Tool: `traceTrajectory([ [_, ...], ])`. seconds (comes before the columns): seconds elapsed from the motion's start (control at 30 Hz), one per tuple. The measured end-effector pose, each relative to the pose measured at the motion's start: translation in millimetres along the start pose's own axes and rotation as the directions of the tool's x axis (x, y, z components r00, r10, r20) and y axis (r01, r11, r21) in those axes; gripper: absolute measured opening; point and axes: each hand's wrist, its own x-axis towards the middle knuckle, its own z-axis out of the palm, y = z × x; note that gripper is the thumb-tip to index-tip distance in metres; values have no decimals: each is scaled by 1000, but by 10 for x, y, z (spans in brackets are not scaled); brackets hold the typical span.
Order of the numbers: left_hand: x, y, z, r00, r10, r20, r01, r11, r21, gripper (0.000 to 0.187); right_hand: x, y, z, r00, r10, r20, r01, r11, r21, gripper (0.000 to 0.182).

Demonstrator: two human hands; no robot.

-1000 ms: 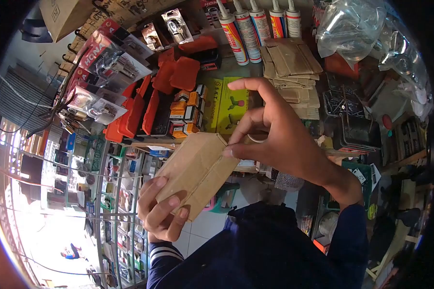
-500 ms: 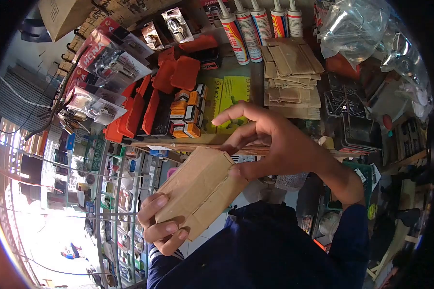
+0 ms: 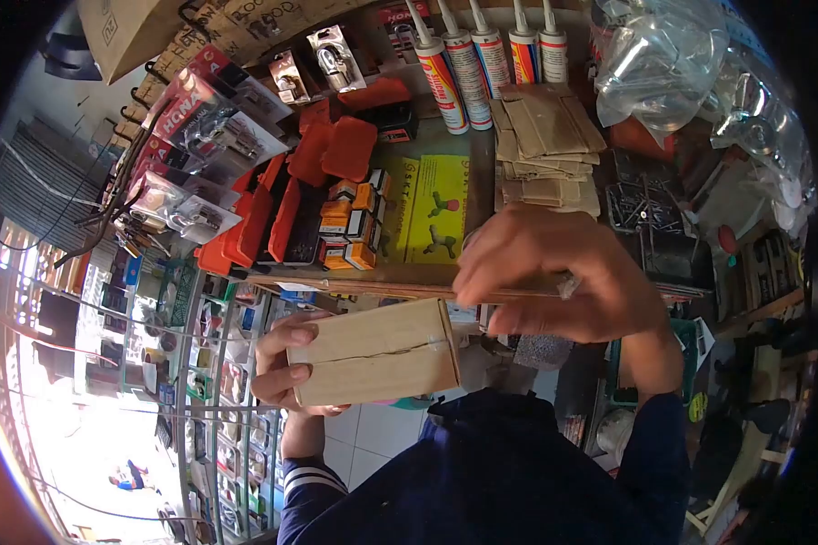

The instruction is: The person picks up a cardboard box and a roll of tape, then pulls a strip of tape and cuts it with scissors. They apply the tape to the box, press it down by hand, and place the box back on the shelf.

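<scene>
My left hand (image 3: 286, 361) grips one end of a closed brown cardboard box (image 3: 373, 354), fingers curled over its near edge. A seam with a torn-looking edge runs along the face turned to me, with a small shiny patch by its right end. Just beyond that end, my right hand (image 3: 550, 272) is clear of the box and smeared by motion. Its fingers are bent and the thumb stands apart from them. A small pale scrap (image 3: 568, 287) shows beside the palm. Flattened cardboard pieces (image 3: 550, 132) are stacked on the workbench (image 3: 400, 283) behind it.
Orange-and-black small boxes (image 3: 350, 222) sit beside red-lidded cases (image 3: 286, 218). Several sealant tubes (image 3: 441, 82) stand at the back near a yellow sheet (image 3: 441, 204). A black tray of screws (image 3: 645, 209) lies right. Carded padlocks (image 3: 209, 127) hang left, above glass shelving (image 3: 209, 400).
The box has turned from a steep slant to nearly level. My right hand has let go of its upper end and moved away to the right.
</scene>
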Motion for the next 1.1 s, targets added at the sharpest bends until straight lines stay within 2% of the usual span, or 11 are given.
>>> traceTrajectory([
  [0.03,8,-6,27,1000,-21,-13,21,999,-49,65,28,-33,6,988,-109,113,121,987,-104,25],
  [0.13,63,-13,117,999,-16,-37,9,984,-176,59,42,-25,117,968,-159,192,196,961,-192,18],
  [0.27,22,-15,139,995,-54,-78,31,963,-267,60,53,83,129,951,-194,240,248,943,-223,21],
  [0.33,19,-17,155,994,-99,-43,75,922,-381,61,39,152,205,955,-279,99,293,942,-167,20],
  [0.53,-17,-13,267,978,-199,-64,155,893,-423,64,-120,93,215,952,-279,128,307,873,-379,18],
  [0.67,-34,-10,231,956,-292,-3,258,850,-458,64,-152,122,242,934,-326,144,356,838,-413,23],
  [0.77,-82,-37,206,941,-337,-11,296,841,-454,64,-161,71,257,958,-283,50,277,862,-424,24],
  [0.93,-72,-67,233,944,-328,31,302,824,-478,68,-209,115,208,938,-323,127,345,838,-423,22],
  [1.0,-50,-44,245,951,-306,51,293,831,-473,69,-248,162,259,944,-314,100,326,845,-425,20],
  [1.07,16,46,282,832,-552,62,532,762,-369,74,-273,235,288,949,-307,73,308,851,-427,18],
  [1.1,25,30,291,832,-551,62,532,762,-369,74,-283,281,295,967,-255,7,232,869,-437,15],
])
